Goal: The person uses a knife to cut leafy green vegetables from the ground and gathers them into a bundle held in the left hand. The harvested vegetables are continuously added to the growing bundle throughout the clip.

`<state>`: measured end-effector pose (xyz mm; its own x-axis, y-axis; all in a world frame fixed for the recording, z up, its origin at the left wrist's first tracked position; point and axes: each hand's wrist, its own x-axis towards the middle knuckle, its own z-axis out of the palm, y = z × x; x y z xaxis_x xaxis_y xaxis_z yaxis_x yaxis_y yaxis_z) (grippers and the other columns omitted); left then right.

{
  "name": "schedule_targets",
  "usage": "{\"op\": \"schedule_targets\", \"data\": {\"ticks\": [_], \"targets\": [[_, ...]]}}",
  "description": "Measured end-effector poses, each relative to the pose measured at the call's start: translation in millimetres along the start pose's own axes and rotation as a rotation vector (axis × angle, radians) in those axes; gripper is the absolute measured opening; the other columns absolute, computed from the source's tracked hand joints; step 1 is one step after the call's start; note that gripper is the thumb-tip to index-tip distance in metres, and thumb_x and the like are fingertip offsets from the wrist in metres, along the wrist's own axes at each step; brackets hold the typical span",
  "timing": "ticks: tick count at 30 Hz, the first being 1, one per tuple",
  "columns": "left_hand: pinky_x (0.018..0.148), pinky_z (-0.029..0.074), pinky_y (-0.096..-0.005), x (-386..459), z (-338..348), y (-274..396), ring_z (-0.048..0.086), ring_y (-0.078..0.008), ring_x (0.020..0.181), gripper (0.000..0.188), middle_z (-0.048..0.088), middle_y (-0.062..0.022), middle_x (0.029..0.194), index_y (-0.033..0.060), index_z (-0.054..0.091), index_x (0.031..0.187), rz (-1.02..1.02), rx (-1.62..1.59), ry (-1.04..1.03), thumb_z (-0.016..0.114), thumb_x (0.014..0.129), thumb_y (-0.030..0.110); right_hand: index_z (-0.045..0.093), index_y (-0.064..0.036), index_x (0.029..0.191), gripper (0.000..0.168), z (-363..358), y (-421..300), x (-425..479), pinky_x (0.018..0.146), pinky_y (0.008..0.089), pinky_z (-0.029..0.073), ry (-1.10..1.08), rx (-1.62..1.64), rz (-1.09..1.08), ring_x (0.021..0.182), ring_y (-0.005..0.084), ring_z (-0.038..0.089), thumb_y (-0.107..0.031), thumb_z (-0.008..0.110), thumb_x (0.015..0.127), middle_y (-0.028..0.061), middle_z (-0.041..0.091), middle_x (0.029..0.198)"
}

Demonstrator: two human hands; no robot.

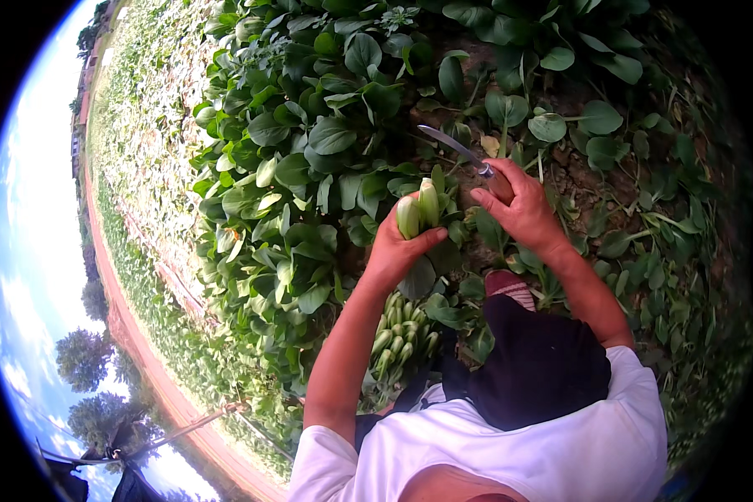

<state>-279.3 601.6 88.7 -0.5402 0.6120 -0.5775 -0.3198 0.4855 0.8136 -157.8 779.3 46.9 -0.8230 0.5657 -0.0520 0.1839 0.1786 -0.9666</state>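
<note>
My left hand (405, 241) is closed around cut bok choy heads (428, 204), their pale green bases pointing up and their leaves hanging below the hand. To its right, my right hand (519, 204) grips the wooden handle of a curved knife (455, 145); the blade points up and left, apart from the heads. A pile of harvested bok choy (401, 336) lies on the ground below my left forearm, bases showing. Growing bok choy plants (332, 135) stand thickly above and left of my hands.
Trimmed leaves and small plants lie on the brown soil (568, 179) at the right. My shoe (507, 285) and dark-trousered knee (539, 364) are just below my right hand. A dirt path (138, 345), trees and a pole frame with dark cloth (132, 483) stand at the left.
</note>
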Motion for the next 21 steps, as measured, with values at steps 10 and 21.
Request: {"op": "schedule_targets", "data": {"ticks": [10, 21], "targets": [[0.078, 0.046, -0.0263, 20, -34, 38, 0.056, -0.0096, 0.085, 0.037, 0.060, -0.0003, 0.096, 0.0032, 0.056, 0.112, 0.095, 0.090, 0.365, 0.072, 0.082, 0.017, 0.055, -0.004, 0.100, 0.028, -37, 12, 6, 0.067, 0.0403, 0.047, -0.006, -0.296, 0.108, 0.077, 0.0338, 0.060, -0.026, 0.064, 0.085, 0.0143, 0.063, 0.088], [0.080, 0.047, -0.0394, 150, -30, 63, 0.061, -0.0290, 0.095, 0.055, 0.051, -0.0121, 0.123, 0.0119, 0.047, 0.128, 0.596, 1.781, 0.032, 0.054, 0.075, -0.001, 0.045, -0.007, 0.117, 0.035, 33, 70, 80, 0.067, 0.0469, 0.048, -0.028, -0.193, -0.051, 0.081, 0.0406, 0.061, -0.027, 0.057, 0.090, 0.0186, 0.063, 0.089]]}}
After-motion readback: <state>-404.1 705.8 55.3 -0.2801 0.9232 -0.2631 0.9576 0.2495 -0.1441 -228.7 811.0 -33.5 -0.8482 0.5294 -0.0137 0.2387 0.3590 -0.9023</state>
